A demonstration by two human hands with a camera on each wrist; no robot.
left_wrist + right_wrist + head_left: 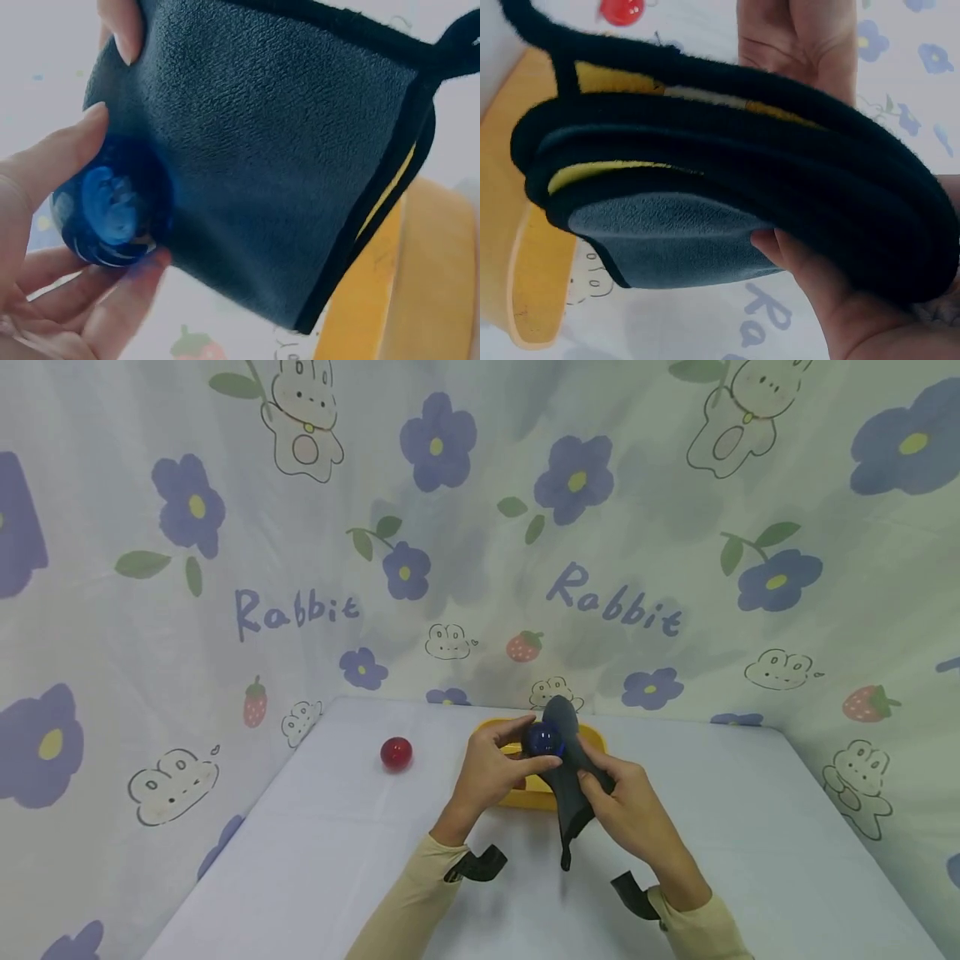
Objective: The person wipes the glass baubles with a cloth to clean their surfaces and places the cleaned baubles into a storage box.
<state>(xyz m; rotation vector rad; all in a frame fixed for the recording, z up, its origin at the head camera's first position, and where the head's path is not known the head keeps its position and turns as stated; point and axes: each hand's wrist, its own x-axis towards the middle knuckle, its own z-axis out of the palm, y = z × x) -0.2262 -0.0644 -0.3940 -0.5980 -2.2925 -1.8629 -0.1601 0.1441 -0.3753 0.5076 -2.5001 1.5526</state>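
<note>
My left hand [491, 764] holds a shiny blue ball [116, 202] between thumb and fingers. The ball lies against a folded dark grey cloth [262, 135] with black edging and a hanging loop. My right hand [630, 802] grips that cloth, its thumb on one side, as the right wrist view shows. Several folded layers with yellow between them face the right wrist camera. Both hands are above a yellow tray [536, 799], partly hidden behind them. To the left, a red ball [396, 754] rests on the white table.
The white tabletop [315, 860] is bordered by hanging fabric [480, 527] printed with rabbits, flowers and strawberries, at the back and both sides. Black curved mounts [480, 864] sit at both wrists.
</note>
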